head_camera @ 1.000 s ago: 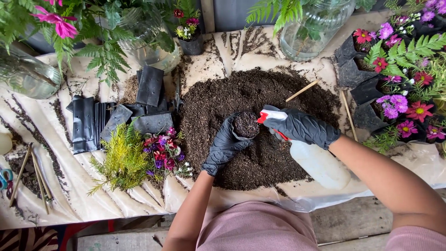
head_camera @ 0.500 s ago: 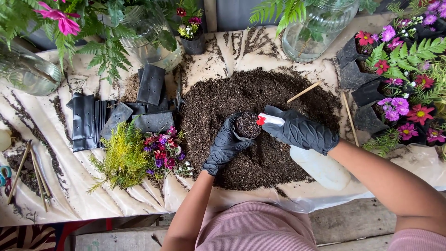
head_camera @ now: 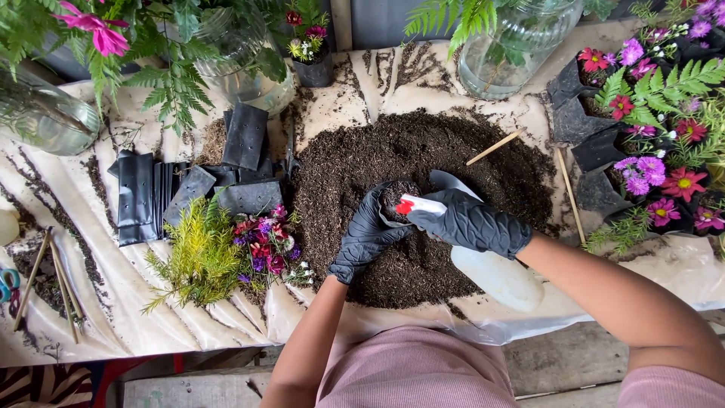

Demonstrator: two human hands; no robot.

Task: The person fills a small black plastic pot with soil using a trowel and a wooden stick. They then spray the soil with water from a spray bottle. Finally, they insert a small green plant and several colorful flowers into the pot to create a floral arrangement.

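Your left hand (head_camera: 366, 240), in a black glove, is cupped around a small black pot of soil (head_camera: 396, 202), fingers curled under and around its side, holding it just above the big mound of dark potting soil (head_camera: 423, 189) at the middle of the table. Your right hand (head_camera: 470, 221), also gloved in black, is wrapped around the neck of a white spray bottle (head_camera: 495, 273), fingers closed on the trigger; its red and white nozzle (head_camera: 411, 205) now sits right at the pot's rim, pointing into it. Compared with a second ago, the nozzle has edged leftward, closer to the pot, while the pot and your left hand have barely moved. That puts the spray right over the soil in the pot, which looks filled but has no plant in it. To the left of the mound lie a yellow-green leafy plant (head_camera: 198, 255), a small bunch of red and purple flowers (head_camera: 264, 245), and a stack of flat black nursery bags (head_camera: 151, 196). Two thin wooden sticks (head_camera: 495, 146) rest at the mound's right edge, near potted pink and purple flowers (head_camera: 657, 181).
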